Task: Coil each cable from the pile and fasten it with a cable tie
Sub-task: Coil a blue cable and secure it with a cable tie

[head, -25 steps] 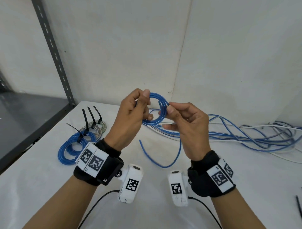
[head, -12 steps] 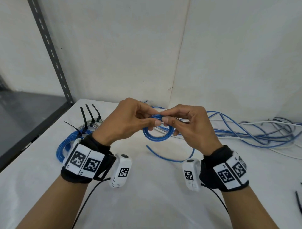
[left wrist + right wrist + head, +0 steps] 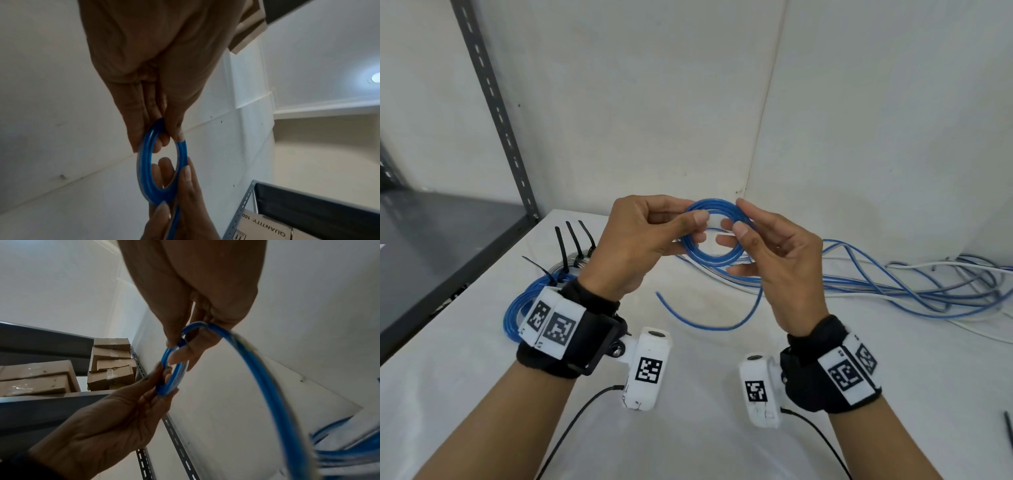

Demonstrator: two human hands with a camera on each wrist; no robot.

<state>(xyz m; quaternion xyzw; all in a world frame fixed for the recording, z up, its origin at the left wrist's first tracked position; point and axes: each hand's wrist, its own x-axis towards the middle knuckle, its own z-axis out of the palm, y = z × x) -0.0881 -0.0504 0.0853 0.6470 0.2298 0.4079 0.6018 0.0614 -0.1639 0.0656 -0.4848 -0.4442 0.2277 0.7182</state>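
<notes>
Two bare hands hold a small blue coil [image 3: 714, 236] in the air above a white table [image 3: 705, 438], before the corner of two pale walls. The left hand [image 3: 633, 246] pinches the coil's rim at about 9 o'clock, thumb on the near side and fingers curled behind — the left wrist view shows the ring caught between thumb and fingertips [image 3: 144, 138]. The right hand [image 3: 774, 270] pinches the opposite rim at roughly 3 o'clock, thumb on the near side, fingers half curled.

From the coil a loose blue tail [image 3: 709, 318] drops and curves over the tabletop at 6 o'clock of the coil. Beyond the right hand, at 3 o'clock, the pile of blue and white cables [image 3: 914, 287] sprawls along the table's far edge.

At 8 o'clock of the left hand lie finished coils [image 3: 517, 308], partly hidden by the wrist strap, with black cable ties [image 3: 566, 246] sticking up from them. A grey metal shelf upright [image 3: 496, 113] stands at the far left — cardboard boxes [image 3: 61, 374] show on the shelving in the right wrist view.
</notes>
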